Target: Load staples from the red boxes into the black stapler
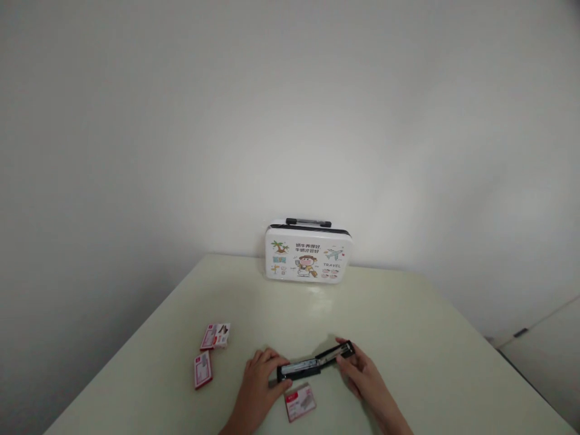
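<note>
A black stapler [299,367] is folded wide open above the table, its metal staple channel showing. My left hand [259,386] grips one end of it between thumb and fingers. At the other end, my right hand [362,374] is closed around the raised arm, thumb on the near side and fingers behind. Just below the stapler, close to my left thumb, lies a small pink-and-white staple box [300,403]. Whether staples sit in the channel is too small to tell.
Two more small boxes, a pink-and-white one [215,336] and a red-edged one [203,370], lie on the left of the pale table [254,302]. A white printed case with a black handle [309,254] stands at the back against the wall [290,121].
</note>
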Available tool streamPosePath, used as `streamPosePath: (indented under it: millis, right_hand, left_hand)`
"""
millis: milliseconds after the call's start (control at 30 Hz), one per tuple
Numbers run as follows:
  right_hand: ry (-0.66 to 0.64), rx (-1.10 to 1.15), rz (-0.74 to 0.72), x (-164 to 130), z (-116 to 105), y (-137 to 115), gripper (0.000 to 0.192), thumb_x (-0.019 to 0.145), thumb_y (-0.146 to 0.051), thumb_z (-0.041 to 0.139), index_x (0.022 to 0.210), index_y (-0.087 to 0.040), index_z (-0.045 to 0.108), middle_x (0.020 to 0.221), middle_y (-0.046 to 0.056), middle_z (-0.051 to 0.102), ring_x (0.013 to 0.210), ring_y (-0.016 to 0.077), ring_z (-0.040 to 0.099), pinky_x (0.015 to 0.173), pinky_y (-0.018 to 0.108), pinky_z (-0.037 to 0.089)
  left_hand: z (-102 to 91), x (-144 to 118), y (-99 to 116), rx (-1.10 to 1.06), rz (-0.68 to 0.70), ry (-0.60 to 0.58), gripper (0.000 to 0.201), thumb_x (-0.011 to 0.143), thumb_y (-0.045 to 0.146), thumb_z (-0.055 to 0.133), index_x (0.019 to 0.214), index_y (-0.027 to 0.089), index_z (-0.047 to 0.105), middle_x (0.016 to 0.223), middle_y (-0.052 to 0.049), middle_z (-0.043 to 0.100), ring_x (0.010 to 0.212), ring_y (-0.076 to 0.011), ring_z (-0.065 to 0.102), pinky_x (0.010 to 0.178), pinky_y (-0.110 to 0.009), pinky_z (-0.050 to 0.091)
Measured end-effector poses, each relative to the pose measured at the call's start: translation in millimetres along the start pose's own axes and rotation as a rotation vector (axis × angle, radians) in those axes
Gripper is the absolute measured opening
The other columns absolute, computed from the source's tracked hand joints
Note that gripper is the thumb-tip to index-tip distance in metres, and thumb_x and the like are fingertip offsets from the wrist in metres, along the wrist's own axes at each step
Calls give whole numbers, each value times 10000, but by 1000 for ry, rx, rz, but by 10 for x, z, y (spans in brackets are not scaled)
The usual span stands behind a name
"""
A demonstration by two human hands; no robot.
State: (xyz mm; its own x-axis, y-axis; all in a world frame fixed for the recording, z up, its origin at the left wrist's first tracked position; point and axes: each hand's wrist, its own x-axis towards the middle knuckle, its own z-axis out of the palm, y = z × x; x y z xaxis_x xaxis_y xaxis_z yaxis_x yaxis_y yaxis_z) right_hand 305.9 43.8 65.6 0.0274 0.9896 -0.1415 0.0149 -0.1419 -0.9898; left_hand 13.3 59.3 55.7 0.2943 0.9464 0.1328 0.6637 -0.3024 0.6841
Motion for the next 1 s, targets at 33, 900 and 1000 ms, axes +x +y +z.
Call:
streamPosePath:
  millis: [33, 900, 1000]
  right_hand:
    - [-58, -15, -36, 50, 26, -91, 654, 792, -634, 719, 1270, -200, 613, 607, -81, 482, 421, 69, 276, 414, 215, 192]
    - [-76, -589, -183, 319, 491, -123, 301, 836, -465, 685, 978, -200, 699, 604, -66, 490, 585, 142, 463, 572, 256, 309]
    - [-31, -505, -161, 219, 459, 41, 492, 905, -603, 575, 1111, -171, 691, 611, -63, 453, 571, 142, 458, 549, 256, 339]
  left_hand:
    - [-3, 8, 7, 1, 0, -1, 281, 805, 389, 787, 1081, 356, 746, 1092, -19, 684, 1073, -262, 584, 920, -378, 389]
    - [84, -243, 237, -4, 258, -332, 905, 530, 55, 497, 1348, 430, 593, 1505, 66, 532, 1322, -281, 491, 1112, -479, 397]
    - [-40, -280, 56, 21, 146, -208, 939, 550, 48, 517, 1421, 399, 540, 1507, 23, 525, 1363, -276, 464, 1158, -460, 365]
